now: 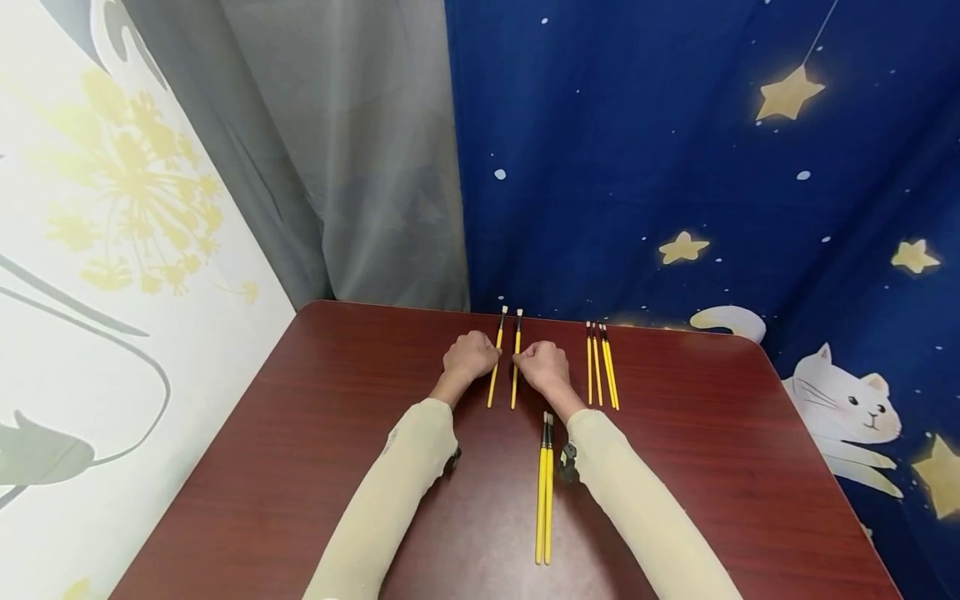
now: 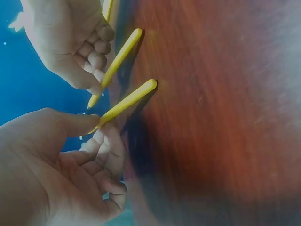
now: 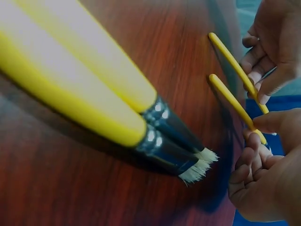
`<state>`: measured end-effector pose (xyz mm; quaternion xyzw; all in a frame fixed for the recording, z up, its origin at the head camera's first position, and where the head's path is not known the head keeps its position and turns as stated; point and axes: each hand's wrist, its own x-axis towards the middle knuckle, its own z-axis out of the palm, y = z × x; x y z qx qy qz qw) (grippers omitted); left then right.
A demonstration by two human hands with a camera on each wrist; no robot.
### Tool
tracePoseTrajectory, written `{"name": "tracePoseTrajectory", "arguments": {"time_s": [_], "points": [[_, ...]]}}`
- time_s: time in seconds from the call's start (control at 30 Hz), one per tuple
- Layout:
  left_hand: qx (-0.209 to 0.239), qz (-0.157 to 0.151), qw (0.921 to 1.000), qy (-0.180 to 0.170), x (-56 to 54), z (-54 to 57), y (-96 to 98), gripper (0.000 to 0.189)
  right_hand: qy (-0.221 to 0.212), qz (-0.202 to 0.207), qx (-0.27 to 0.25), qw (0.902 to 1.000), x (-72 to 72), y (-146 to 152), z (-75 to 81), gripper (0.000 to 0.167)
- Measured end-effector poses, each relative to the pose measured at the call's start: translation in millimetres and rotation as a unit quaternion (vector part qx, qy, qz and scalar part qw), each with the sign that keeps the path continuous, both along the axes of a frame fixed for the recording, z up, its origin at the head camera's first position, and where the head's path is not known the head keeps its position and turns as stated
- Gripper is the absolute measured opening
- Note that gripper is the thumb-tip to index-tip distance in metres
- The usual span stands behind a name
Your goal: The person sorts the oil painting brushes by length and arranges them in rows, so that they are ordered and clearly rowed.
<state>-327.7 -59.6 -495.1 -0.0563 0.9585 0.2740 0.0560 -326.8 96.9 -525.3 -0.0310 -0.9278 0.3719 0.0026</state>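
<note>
My left hand [image 1: 472,355] pinches a yellow paintbrush [image 1: 492,385] between thumb and fingers, near the back of the table. Just to its right, my right hand [image 1: 543,365] pinches a second yellow paintbrush [image 1: 514,392]. Both brushes stand nearly parallel, bristles toward the curtain, with a narrow gap between them. In the left wrist view, the handle [image 2: 129,104] of the left brush slants out of the thumb and finger grip. The right wrist view shows the other handle [image 3: 230,99] held the same way. A larger pair of yellow brushes [image 1: 544,500] lies side by side nearer me.
Several thin yellow brushes [image 1: 600,367] lie in a group at the back right of the brown table [image 1: 712,467]. A blue starry curtain [image 1: 585,167] and a grey curtain [image 1: 375,167] hang behind the table. A white patterned wall [image 1: 97,333] is on the left.
</note>
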Motion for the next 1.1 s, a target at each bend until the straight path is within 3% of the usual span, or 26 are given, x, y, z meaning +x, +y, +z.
{"name": "tracePoseTrajectory", "arguments": {"time_s": [0.13,0.23,0.27,0.37,0.5,0.53,0.8,1.0,1.1], "points": [[-0.009,0.003,0.9997,-0.022,-10.4,0.5,3.1,0.043,-0.005,-0.003,0.020,0.9998,-7.3,-1,-1.2,0.031],[-0.022,-0.002,0.9988,-0.044,-17.8,-1.4,4.8,0.041,-0.004,0.010,0.026,0.9996,-14.7,1,-8.7,0.034],[-0.027,-0.003,0.9983,-0.051,-19.9,-2.2,5.1,0.040,0.002,0.021,0.025,0.9995,-21.9,3,-18.1,0.036],[-0.039,-0.002,0.9976,-0.057,-22.7,-3.1,6.1,0.035,-0.001,0.046,0.034,0.9983,-23.7,1,-14.8,0.037],[-0.038,-0.001,0.9984,-0.043,-21.4,-3.0,8.2,0.030,-0.026,0.052,0.061,0.9965,-18.1,-2,4.2,0.037],[-0.036,0.000,0.9986,-0.038,-20.8,-3.1,8.9,0.029,-0.032,0.053,0.064,0.9960,-21.1,-1,2.2,0.037],[-0.040,0.005,0.9981,-0.048,-27.1,-7.6,12.5,0.026,-0.048,0.052,0.073,0.9948,-63.7,7,-49.3,0.040],[-0.048,-0.001,0.9972,-0.058,-33.4,-10.8,12.3,0.029,-0.081,0.031,0.074,0.9935,-61.8,1,-41.3,0.043],[-0.055,0.000,0.9969,-0.056,-33.6,-12.2,10.5,0.030,-0.067,0.029,0.070,0.9948,-54.0,-1,-35.9,0.044]]}}
